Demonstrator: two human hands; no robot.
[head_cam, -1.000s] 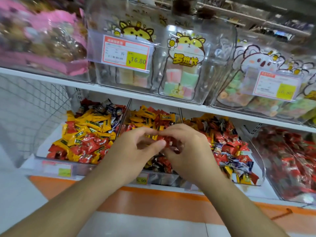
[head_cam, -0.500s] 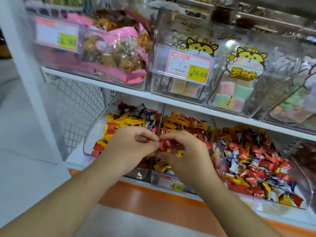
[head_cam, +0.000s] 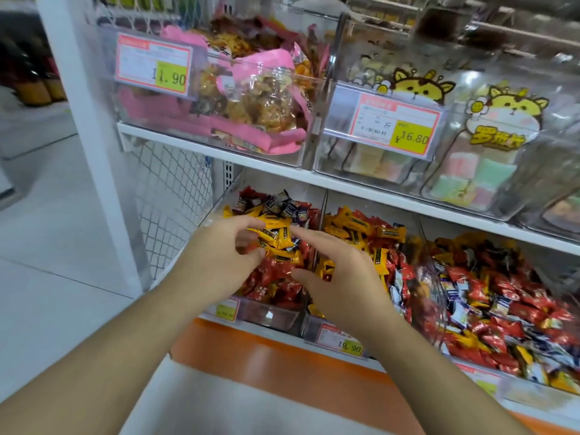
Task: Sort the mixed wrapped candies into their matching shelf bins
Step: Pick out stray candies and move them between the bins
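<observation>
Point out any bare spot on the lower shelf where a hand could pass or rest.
Bare white shelf floor shows only at the far left, between the mesh side panel and the leftmost candy bin. The orange ledge under the bins is also free. The bins themselves are heaped with candies.

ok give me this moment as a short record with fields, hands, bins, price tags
left hand: fingers curled over the left bin, nothing clearly held
right hand: fingers spread, over the divider between left and middle bins
left bin contents: yellow candies on top, red candies below
middle bin: yellow and red mixed
upper shelf tags: 11.90 tag, 16.80 tag
</observation>
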